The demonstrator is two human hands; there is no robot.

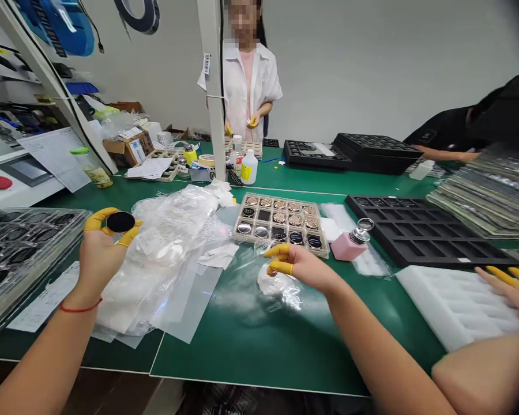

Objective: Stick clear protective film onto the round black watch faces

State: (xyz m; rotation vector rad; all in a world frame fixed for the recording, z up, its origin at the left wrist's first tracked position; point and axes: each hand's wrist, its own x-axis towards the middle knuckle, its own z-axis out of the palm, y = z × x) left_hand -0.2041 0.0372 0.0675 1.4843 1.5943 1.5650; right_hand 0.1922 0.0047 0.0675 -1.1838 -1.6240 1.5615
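Note:
My left hand (106, 245), in yellow finger cots and with a red string at the wrist, grips a round black disc (120, 222) by its edge above the left of the table. My right hand (298, 265), also in yellow finger cots, hangs over a crumpled white wipe and clear film (277, 285); its thumb and finger are bent near the wipe, and whether they pinch the film is unclear. Just behind it lies a clear compartment tray (281, 219) holding several round gold and black pieces. A pink pump bottle (349, 245) stands right of the tray.
Plastic bags (168, 242) pile up mid-left. Stacked clear trays (30, 242) sit far left. At right are a black tray (419, 230), white foam (462, 305) and another person's hand (514, 291). One person stands behind a white post (214, 98); another leans in from the right.

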